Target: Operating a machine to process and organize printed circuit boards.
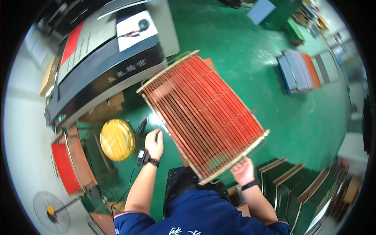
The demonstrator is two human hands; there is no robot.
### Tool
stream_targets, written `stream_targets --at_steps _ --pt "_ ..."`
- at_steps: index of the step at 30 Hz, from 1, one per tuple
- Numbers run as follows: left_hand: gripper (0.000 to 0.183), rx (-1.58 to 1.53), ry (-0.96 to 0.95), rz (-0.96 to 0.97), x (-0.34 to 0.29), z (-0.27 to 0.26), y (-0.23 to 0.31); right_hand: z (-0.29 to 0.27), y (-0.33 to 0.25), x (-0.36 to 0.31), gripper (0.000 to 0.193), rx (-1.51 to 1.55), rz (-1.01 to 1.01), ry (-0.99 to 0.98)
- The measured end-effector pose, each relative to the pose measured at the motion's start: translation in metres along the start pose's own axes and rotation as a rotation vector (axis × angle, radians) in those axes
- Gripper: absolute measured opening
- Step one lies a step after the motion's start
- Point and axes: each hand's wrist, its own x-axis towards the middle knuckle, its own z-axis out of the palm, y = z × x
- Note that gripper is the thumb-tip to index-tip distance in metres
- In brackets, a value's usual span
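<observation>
A large rack (205, 113) stands in front of me, slanting from upper left to lower right. It has pale wooden end bars, wire loops and many close rows of red and dark brown slats or sheets. My left hand (154, 144) is beside its left edge, apart from it, with thumb and fingers spread and nothing in them. At the near right corner, my right hand (243, 171) has loosely bent fingers close to the end bar and its wire loop. Contact there is hard to make out, and no held object shows. Both wrists wear dark bands; a small device with a cable hangs at the left one.
A large grey-and-black machine (109, 70) fills the upper left, with pliers (131, 34) on a white sheet on top. Nearby are a yellow round stool (117, 140), a red-topped rack (64, 168) and a fan (51, 211). Dark green racks (293, 188) stand right, a blue-and-orange stack (297, 72) farther off.
</observation>
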Motion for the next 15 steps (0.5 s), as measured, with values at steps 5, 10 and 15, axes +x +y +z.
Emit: stream_targets --at_steps 5,10,15 --pt "0.03 -0.059 0.143 -0.194 0.028 0.026 0.0 -0.012 -0.13 0.02 0.018 -0.305 -0.04 0.0" --pt "0.031 0.032 0.197 -0.241 0.061 0.063 0.038 -0.002 -0.254 0.054 0.014 -0.519 -0.132 0.058" --pt "0.048 0.28 0.085 -0.43 0.082 0.138 0.067 0.018 -0.351 0.128 0.013 -0.77 -0.107 -0.046"
